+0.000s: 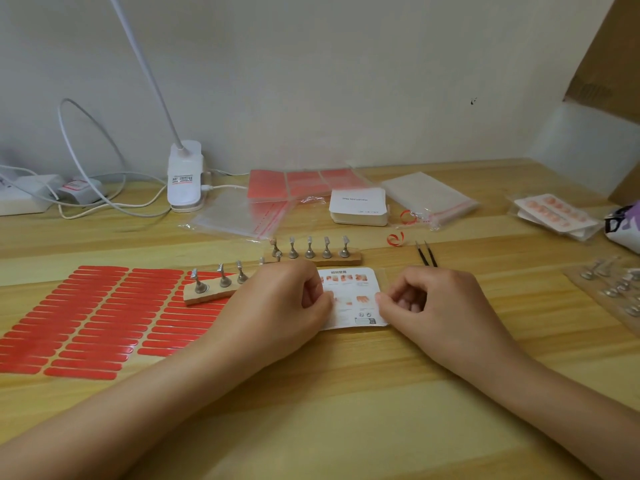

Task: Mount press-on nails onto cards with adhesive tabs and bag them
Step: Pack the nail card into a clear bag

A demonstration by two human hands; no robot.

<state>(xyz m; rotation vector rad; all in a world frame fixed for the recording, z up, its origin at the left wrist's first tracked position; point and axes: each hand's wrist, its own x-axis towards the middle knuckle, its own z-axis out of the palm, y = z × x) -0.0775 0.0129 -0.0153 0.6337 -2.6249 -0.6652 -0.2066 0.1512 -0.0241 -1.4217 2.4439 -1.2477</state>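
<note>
At centre frame the left hand (284, 303) and right hand (429, 303) each pinch a side edge of a printed card (353, 299) lying flat on the table (346, 410), fingers curled in. The card looks thin, light and bendable, best held by its edges. Behind stand the nail holders (311, 252), then bags (429, 199) at upper right
</note>
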